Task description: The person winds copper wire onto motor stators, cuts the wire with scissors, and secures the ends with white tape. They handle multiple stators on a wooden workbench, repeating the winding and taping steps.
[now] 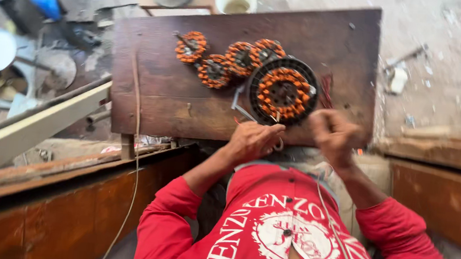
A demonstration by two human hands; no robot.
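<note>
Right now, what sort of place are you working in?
Probably a small motor-rewinding repair workshop: copper-wound stators lie on a worn wooden board, the left hand and right hand work at wire, and scrap litters the dusty concrete floor.

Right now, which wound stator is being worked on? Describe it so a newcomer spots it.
Find the dark wooden board. A row of orange wound stators runs across it. The one you want is at the right end, just above the left hand: it is the largest and the only one with a black ring around it.
</note>
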